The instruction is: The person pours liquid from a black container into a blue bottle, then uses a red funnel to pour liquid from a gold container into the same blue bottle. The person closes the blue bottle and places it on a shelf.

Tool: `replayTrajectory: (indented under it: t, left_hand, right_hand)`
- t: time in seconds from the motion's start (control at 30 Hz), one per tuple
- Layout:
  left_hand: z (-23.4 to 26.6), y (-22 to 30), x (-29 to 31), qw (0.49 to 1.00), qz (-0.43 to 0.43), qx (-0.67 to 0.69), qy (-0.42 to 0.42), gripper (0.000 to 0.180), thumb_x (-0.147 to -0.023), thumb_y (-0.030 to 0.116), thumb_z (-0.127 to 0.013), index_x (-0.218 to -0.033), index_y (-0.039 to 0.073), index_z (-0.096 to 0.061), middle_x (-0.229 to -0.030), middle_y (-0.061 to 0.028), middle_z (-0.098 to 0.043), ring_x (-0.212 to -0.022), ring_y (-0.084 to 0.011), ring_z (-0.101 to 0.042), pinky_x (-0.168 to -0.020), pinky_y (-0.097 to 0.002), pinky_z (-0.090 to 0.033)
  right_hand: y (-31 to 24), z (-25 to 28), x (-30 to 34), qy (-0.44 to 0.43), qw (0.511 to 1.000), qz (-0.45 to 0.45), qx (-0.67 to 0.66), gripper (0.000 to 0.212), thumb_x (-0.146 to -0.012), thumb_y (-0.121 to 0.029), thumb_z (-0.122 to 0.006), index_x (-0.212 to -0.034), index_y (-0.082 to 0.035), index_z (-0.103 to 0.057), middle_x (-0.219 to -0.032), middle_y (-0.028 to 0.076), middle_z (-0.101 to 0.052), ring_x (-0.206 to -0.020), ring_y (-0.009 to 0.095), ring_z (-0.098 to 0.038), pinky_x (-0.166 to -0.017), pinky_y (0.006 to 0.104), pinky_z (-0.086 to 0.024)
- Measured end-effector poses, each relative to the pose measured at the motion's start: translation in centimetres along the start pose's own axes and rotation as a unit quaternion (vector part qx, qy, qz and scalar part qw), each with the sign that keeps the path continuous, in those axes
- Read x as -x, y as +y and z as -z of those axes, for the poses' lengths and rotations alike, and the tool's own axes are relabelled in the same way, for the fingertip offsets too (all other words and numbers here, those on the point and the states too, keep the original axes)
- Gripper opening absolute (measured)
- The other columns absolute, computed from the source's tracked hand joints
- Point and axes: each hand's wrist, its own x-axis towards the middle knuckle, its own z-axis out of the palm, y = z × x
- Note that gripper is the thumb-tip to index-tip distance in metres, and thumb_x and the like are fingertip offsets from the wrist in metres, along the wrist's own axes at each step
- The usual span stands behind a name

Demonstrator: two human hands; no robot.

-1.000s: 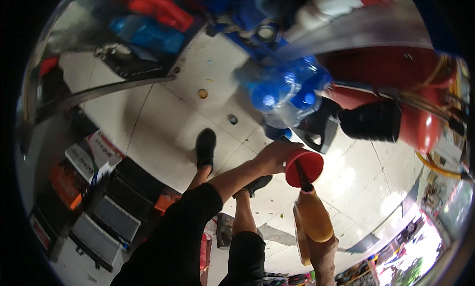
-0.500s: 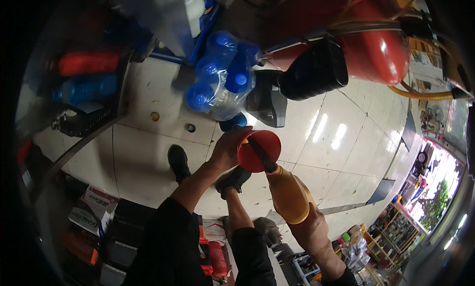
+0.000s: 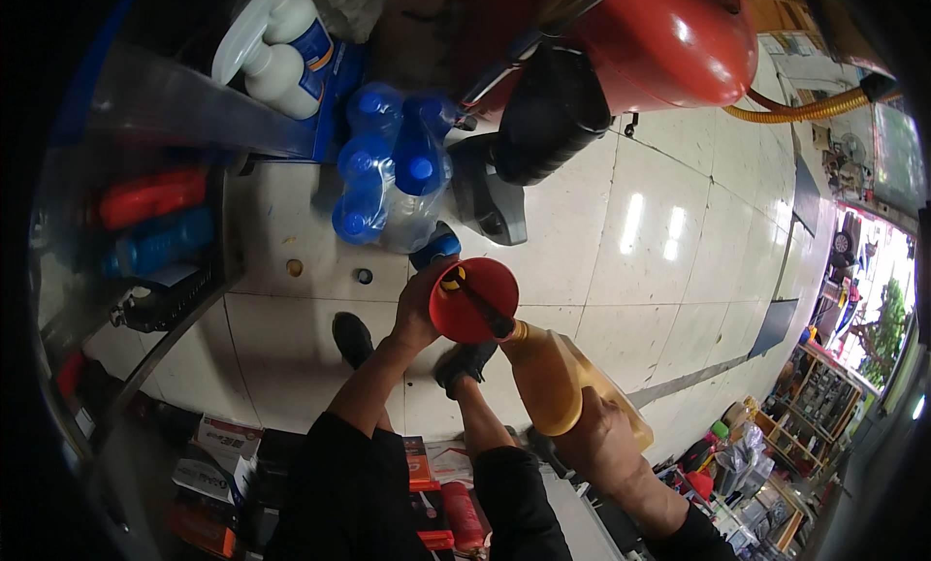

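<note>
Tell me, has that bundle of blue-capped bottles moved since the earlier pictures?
No: judged against the small dark round piece on the floor, the blue-capped bottles keep their place near it; the camera's view swung instead.

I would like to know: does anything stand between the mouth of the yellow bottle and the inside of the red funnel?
Nothing visible does. The yellow bottle points its mouth at the lower-right rim of the red funnel, and a dark streak, seemingly liquid, runs unblocked into it.

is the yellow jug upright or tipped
Tipped: the right hand holds the yellow jug with its mouth at the red funnel, a dark stream running in.
</note>
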Motion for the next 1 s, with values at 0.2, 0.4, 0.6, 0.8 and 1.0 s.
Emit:
replayTrajectory:
  t: [0.2,0.4,0.6,0.8,1.0]
  left_hand:
    - [0.9,-0.3,0.1,0.998,0.027,-0.052,-0.036,0.075,-0.081,0.01,-0.089,-0.147,0.003,-0.055,-0.142,-0.0166,-0.065,-0.13,-0.0315,-0.065,-0.111,-0.0403,-0.052]
    - [1.6,0.0,0.3,0.882,0.209,0.421,-0.017,0.062,-0.093,0.015,-0.079,-0.15,0.005,-0.053,-0.147,-0.0155,-0.061,-0.137,-0.028,-0.059,-0.116,-0.0414,-0.048]
    - [3.9,-0.3,0.7,0.959,0.151,0.232,-0.064,0.062,-0.095,0.016,-0.077,-0.151,0.006,-0.052,-0.148,-0.0155,-0.059,-0.138,-0.0281,-0.058,-0.116,-0.0418,-0.048]
    - [6.1,0.4,0.8,0.974,0.157,0.137,-0.094,0.062,-0.096,0.018,-0.075,-0.152,0.006,-0.05,-0.15,-0.0155,-0.058,-0.139,-0.0283,-0.057,-0.117,-0.0422,-0.047]
    - [7.3,1.4,2.0,0.976,0.172,0.089,-0.102,0.062,-0.097,0.019,-0.073,-0.153,0.006,-0.048,-0.151,-0.0155,-0.056,-0.14,-0.0284,-0.055,-0.118,-0.0426,-0.046]
  right_hand:
    - [0.7,-0.3,0.3,-0.003,1.0,0.007,0.002,0.034,-0.086,-0.022,-0.077,-0.1,-0.001,-0.056,-0.075,0.018,-0.068,-0.073,0.04,-0.071,-0.071,0.049,-0.053]
    - [4.1,-1.9,0.5,0.004,0.998,0.065,-0.013,0.039,-0.081,-0.022,-0.079,-0.107,-0.002,-0.058,-0.084,0.016,-0.069,-0.082,0.037,-0.071,-0.078,0.0459,-0.051]
    - [6.3,-4.0,0.5,0.029,0.99,0.08,-0.109,0.046,-0.072,-0.017,-0.078,-0.111,-0.002,-0.059,-0.093,0.014,-0.069,-0.094,0.033,-0.07,-0.084,0.0442,-0.046]
    - [7.1,-6.8,0.6,0.075,0.975,0.093,-0.186,0.049,-0.072,-0.016,-0.077,-0.114,-0.001,-0.059,-0.098,0.014,-0.068,-0.097,0.032,-0.069,-0.086,0.0449,-0.045]
    - [8.0,-7.2,0.4,0.066,0.961,0.111,-0.244,0.04,-0.074,-0.019,-0.076,-0.106,-0.002,-0.058,-0.096,0.013,-0.066,-0.093,0.031,-0.068,-0.084,0.0444,-0.045]
